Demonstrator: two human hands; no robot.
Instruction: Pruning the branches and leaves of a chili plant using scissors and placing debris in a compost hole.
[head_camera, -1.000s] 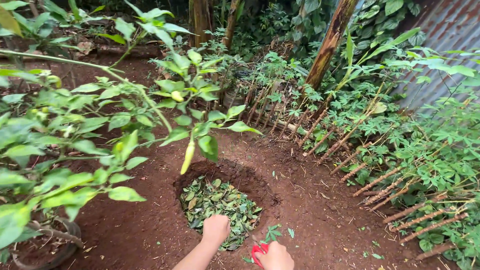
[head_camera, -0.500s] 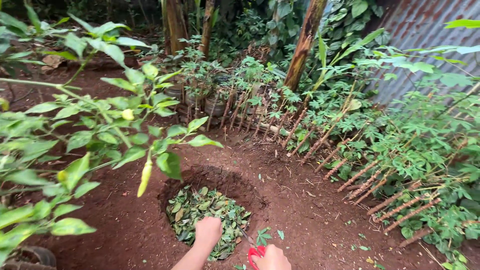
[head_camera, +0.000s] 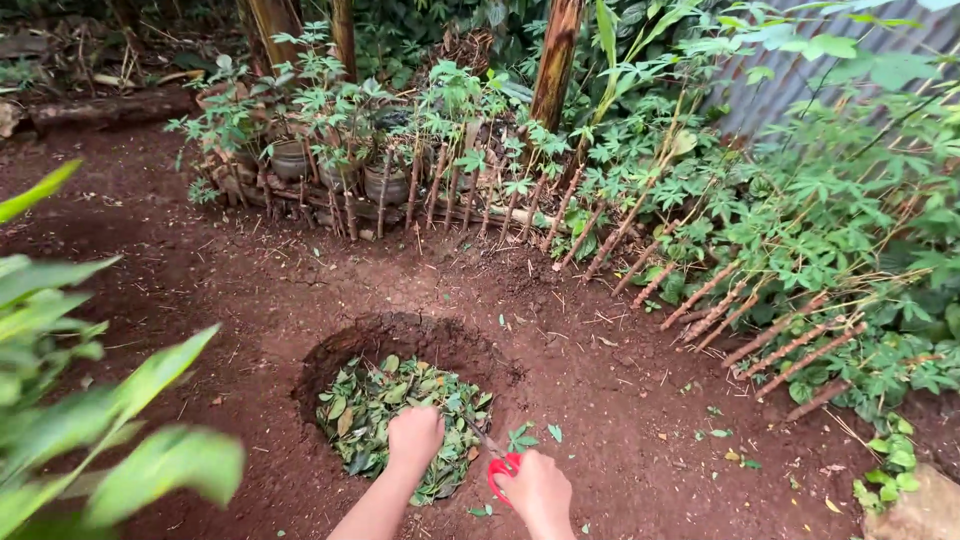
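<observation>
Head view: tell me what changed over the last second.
The camera tipped and swung away from the leafy plant at left, showing more fence. Left hand stays pressed on the leaves in the hole; right hand still grips the red-handled scissors.

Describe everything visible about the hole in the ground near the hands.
The hole is a roundish pit dug in reddish-brown soil, its far wall dark and bare. A bed of chopped green leaves fills its bottom. The left hand, closed in a fist, rests on the leaves at the near side. The right hand holds red-handled scissors just outside its near right rim.
</observation>
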